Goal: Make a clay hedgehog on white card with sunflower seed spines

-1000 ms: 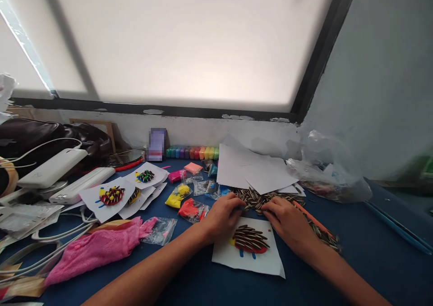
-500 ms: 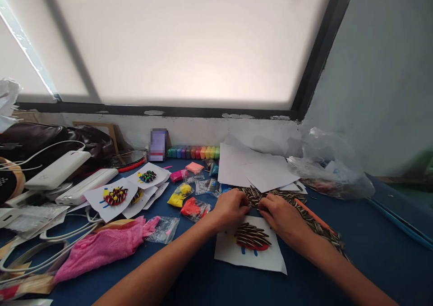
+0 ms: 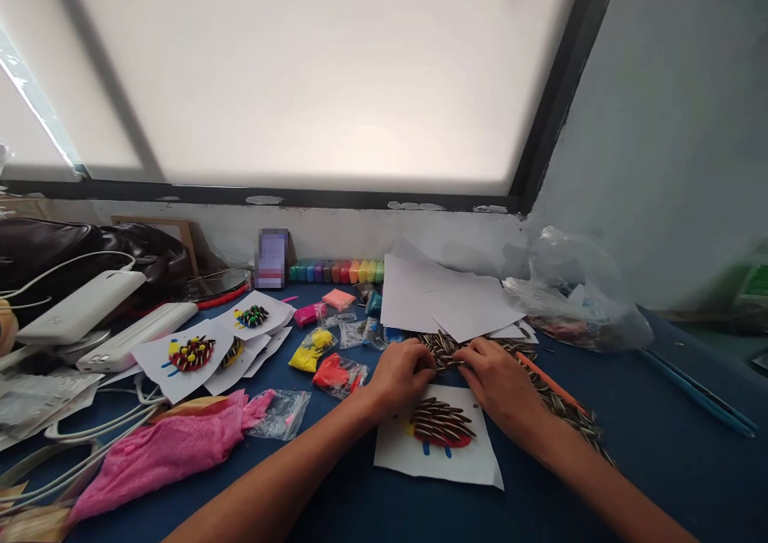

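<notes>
My left hand reaches the near edge of a heap of striped sunflower seeds, its fingers curled together. Across from it, my right hand has its bent fingertips at the same heap. Whatever is between the fingers of either hand is too small to make out. Just below both hands lies a white paper sheet with a hedgehog picture: a red clay body, a yellow head partly behind my left hand, blue legs, and rows of seeds as spines.
White paper sheets lie behind the seeds. Small bags of yellow clay and red clay are left of my hands. Finished pictures, a pink cloth and white power banks sit further left. A clear plastic bag stands right.
The whole view has shifted slightly, so the things appear a little further left. Both hands stay at the seed heap, with only small finger movements.
</notes>
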`<move>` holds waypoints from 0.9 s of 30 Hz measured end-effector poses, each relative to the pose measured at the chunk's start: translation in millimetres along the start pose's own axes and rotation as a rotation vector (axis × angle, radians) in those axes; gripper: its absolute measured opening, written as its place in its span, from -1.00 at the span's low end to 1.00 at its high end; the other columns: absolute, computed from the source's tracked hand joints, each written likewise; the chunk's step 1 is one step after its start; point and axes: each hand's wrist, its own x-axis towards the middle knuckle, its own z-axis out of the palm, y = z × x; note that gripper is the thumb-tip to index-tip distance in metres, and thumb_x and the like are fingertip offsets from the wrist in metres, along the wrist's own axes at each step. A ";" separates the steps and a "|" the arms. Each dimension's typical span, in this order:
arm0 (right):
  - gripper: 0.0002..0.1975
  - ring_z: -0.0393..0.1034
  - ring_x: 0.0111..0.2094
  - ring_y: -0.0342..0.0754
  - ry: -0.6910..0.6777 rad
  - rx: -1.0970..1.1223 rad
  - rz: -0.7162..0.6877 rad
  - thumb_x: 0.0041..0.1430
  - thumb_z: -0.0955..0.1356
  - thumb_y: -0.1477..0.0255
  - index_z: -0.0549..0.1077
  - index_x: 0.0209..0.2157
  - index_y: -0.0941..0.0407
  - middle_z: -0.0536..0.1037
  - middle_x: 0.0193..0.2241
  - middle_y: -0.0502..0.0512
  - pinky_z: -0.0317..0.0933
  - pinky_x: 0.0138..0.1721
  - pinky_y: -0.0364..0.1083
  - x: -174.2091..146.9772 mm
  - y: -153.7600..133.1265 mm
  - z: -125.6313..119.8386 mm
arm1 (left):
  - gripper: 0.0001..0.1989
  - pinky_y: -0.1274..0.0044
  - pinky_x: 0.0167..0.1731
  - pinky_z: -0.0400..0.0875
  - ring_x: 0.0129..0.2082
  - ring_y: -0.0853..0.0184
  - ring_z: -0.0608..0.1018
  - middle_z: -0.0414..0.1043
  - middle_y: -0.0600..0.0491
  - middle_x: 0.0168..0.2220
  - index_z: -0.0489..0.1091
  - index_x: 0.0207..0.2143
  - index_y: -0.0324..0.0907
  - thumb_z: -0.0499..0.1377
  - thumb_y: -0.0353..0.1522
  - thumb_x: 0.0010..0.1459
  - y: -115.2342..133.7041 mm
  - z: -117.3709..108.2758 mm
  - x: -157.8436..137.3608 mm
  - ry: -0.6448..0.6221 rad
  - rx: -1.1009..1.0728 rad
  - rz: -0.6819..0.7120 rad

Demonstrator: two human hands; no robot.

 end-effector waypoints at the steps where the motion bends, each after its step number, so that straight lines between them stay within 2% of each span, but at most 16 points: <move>1: -0.83 0.39 -0.23 0.02 -0.001 0.002 -0.004 0.21 0.29 0.57 0.50 -0.27 0.09 0.48 -0.30 0.11 0.24 -0.22 -0.06 0.3 -0.4 0.8 | -0.90 0.54 -0.28 0.28 -0.30 0.33 0.47 0.48 0.05 -0.31 0.49 -0.39 -0.20 0.19 -0.51 0.04 -0.6 0.8 -0.2 0.006 -0.005 0.005; 7: -0.86 0.38 -0.27 0.02 0.002 0.015 -0.020 0.20 0.29 0.57 0.47 -0.38 0.12 0.47 -0.34 0.12 0.23 -0.24 -0.05 1.7 -0.7 7.1 | -0.88 0.55 -0.34 0.27 -0.37 0.35 0.45 0.46 0.06 -0.36 0.47 -0.42 -0.21 0.17 -0.53 -0.02 -0.3 1.6 -2.6 0.043 -0.035 0.014; 14: -0.80 0.35 -0.27 0.05 0.013 0.102 -0.025 0.21 0.25 0.57 0.47 -0.41 0.12 0.47 -0.35 0.16 0.22 -0.21 0.00 1.8 -2.9 2.7 | -0.92 0.55 -0.34 0.29 -0.38 0.36 0.45 0.47 0.06 -0.37 0.49 -0.40 -0.21 0.19 -0.47 0.05 -1.2 1.5 -1.9 0.078 -0.075 0.013; 18: -0.80 0.38 -0.25 0.04 0.034 0.226 -0.002 0.21 0.26 0.54 0.52 -0.32 0.11 0.50 -0.32 0.15 0.24 -0.18 0.00 2.1 -7.6 -7.2 | -0.91 0.57 -0.38 0.28 -0.41 0.39 0.44 0.46 0.07 -0.39 0.51 -0.39 -0.21 0.19 -0.47 0.07 -2.3 2.0 -1.3 0.090 -0.109 0.035; 21: -0.79 0.43 -0.29 -0.02 0.036 0.365 0.020 0.24 0.27 0.47 0.55 -0.27 0.07 0.54 -0.35 0.10 0.29 -0.26 -0.06 1.6 -14.1 -14.7 | -0.91 0.59 -0.42 0.25 -0.45 0.42 0.42 0.45 0.08 -0.42 0.53 -0.40 -0.21 0.21 -0.48 0.07 -0.8 1.6 -2.1 0.132 -0.164 0.093; 24: -0.77 0.45 -0.38 -0.08 0.047 0.502 0.048 0.26 0.26 0.41 0.56 -0.32 0.07 0.57 -0.39 0.06 0.30 -0.37 -0.12 0.7 -20.5 -19.2 | -0.92 0.59 -0.43 0.23 -0.48 0.44 0.39 0.42 0.09 -0.47 0.53 -0.43 -0.22 0.23 -0.50 0.07 1.4 0.4 -2.6 0.174 -0.205 0.180; 27: -0.76 0.44 -0.43 -0.09 0.086 0.598 0.093 0.26 0.27 0.34 0.54 -0.34 0.09 0.58 -0.41 0.05 0.30 -0.42 -0.13 1.6 -21.7 -23.4 | -0.93 0.61 -0.43 0.24 -0.47 0.45 0.39 0.43 0.08 -0.44 0.53 -0.37 -0.24 0.24 -0.51 0.07 1.8 -0.3 -2.4 0.178 -0.244 0.221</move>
